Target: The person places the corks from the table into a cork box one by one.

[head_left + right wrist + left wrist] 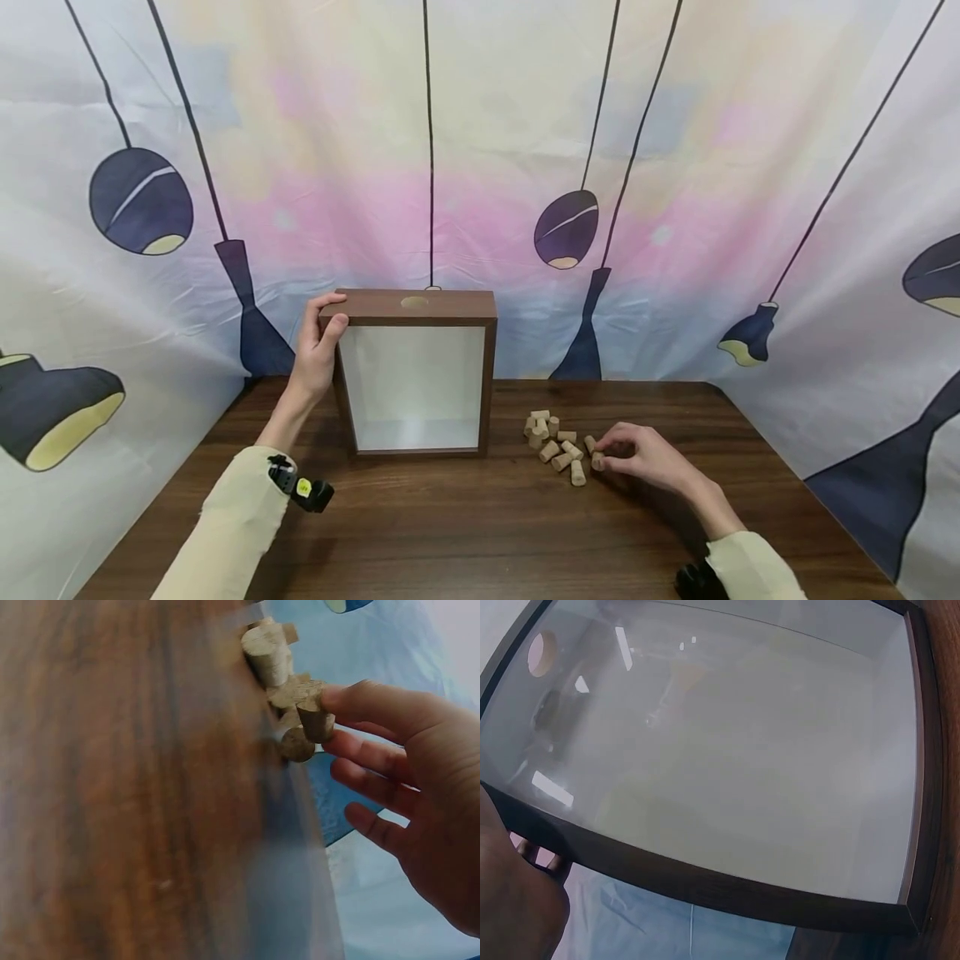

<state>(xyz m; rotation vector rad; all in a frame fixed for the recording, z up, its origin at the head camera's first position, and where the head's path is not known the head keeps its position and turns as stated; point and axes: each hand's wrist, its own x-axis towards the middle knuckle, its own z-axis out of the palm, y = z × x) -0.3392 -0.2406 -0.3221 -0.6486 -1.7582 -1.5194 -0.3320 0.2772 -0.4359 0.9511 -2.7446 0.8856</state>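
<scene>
A brown wooden shadow box (pixel 489 383) with a clear front and a pale inside stands upright on the table. An oval hole (pixel 415 302) shows in its top side. My left hand (pixel 318 350) grips the box's upper left corner, thumb at the front and fingers on the top and behind. To the right of the box lies a loose pile of tapered corks (pixel 551 433). At the pile's right edge my right hand (pixel 648 454) pinches one cork (pixel 316 724) between thumb and forefinger, the other fingers spread apart in the right wrist view.
The dark wood table (pixel 450 525) reaches back to a cloth backdrop (pixel 495 125) printed with hanging lamps, which also runs along both sides. A small black device (pixel 303 490) is strapped to the left sleeve, another (pixel 697 581) at the right sleeve.
</scene>
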